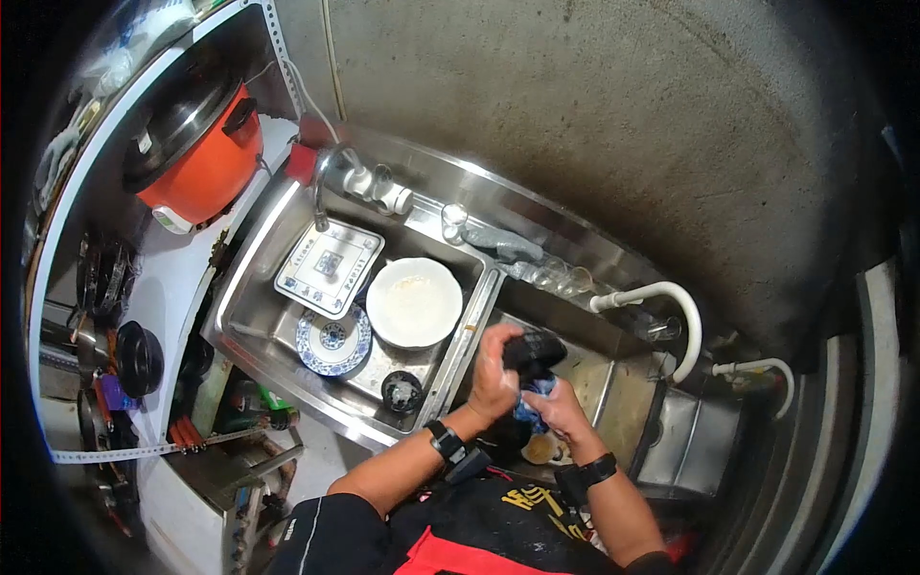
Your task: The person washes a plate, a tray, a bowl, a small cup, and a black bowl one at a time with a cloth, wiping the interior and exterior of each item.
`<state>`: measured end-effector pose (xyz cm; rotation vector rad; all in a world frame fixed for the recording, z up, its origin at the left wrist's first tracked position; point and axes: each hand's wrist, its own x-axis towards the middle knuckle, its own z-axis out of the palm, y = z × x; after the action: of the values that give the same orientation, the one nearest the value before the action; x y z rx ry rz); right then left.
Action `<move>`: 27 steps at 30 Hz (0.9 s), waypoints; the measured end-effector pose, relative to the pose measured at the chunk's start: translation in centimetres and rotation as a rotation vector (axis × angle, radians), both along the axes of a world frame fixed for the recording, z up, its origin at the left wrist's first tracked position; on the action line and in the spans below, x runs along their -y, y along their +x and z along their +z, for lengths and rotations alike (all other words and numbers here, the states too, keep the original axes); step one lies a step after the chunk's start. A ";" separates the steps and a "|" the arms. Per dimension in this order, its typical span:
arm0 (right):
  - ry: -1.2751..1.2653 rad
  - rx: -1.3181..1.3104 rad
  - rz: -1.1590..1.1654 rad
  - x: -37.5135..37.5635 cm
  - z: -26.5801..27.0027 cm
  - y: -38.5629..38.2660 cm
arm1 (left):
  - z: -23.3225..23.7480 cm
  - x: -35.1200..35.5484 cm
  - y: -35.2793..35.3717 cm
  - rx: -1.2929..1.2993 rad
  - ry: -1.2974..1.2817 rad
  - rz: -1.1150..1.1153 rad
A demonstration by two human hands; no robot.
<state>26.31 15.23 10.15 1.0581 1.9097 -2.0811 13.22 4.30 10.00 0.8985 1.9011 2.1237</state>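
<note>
Over the right sink basin, my left hand (494, 379) grips a black dish (535, 351), possibly a small bowl, which is held tilted. My right hand (563, 412) is closed on a blue cloth (533, 404) just below the dish, close to my left fingers. White suds show on my left hand. Beneath my hands in the basin is a tan round item (542, 448), partly hidden. In the left basin lie a white square plate (329, 268) with blue marks, a blue-patterned round plate (333, 342) and a large white bowl (414, 303).
A steel divider (463, 353) separates the basins. A black round drain piece (402, 392) sits in the left one. A faucet (321, 196) and a curved white pipe (692, 331) stand along the back. An orange cooker (206, 163) rests on the left shelf.
</note>
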 end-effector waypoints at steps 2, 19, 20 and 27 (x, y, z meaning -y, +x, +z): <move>0.613 -0.025 0.193 0.5 -1.1 1.1 | -1.4 1.4 -2.7 -0.053 -0.165 0.102; 0.062 0.178 -0.418 -5.0 -6.6 18.1 | -23.2 16.5 -13.5 0.061 -1.639 -0.425; 0.099 0.183 -0.422 -5.1 -6.6 18.3 | -23.8 16.3 -12.8 0.096 -1.651 -0.413; 0.052 0.221 -0.533 -5.4 -6.5 19.6 | -19.6 14.2 -12.3 -0.160 -1.671 -0.390</move>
<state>45.89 20.67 3.65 1.8906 1.7144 -2.0346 0.90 -9.93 -9.59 0.7724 2.3041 -0.1030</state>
